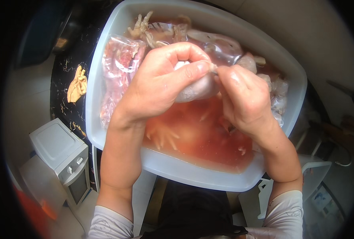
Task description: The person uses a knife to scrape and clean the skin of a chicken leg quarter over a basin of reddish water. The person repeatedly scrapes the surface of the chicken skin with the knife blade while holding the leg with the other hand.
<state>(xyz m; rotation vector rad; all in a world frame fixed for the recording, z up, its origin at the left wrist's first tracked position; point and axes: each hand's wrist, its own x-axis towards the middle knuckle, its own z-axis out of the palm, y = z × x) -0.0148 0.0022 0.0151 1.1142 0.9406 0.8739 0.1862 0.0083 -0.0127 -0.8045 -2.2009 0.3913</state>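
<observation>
A large white plastic tub (195, 185) holds reddish water with pale pieces of poultry in it. Above the water my left hand (168, 80) curls around a pale, rounded piece of meat or a filled bag (196, 89); which of the two I cannot tell. My right hand (242, 92) pinches a small pale tip at its upper end, against my left thumb. Chicken feet (141, 27) stick up at the tub's far left. Bagged reddish meat (120, 65) leans along the left wall, and more clear bags (278, 95) lie at the right. Other feet (162, 134) show under the water.
A yellow crumpled cloth or glove (77, 85) lies on the black marbled counter (65, 59) left of the tub. Lower left stands a white stove (59, 146) with knobs. A translucent container (317, 176) is at the lower right, beyond my right forearm.
</observation>
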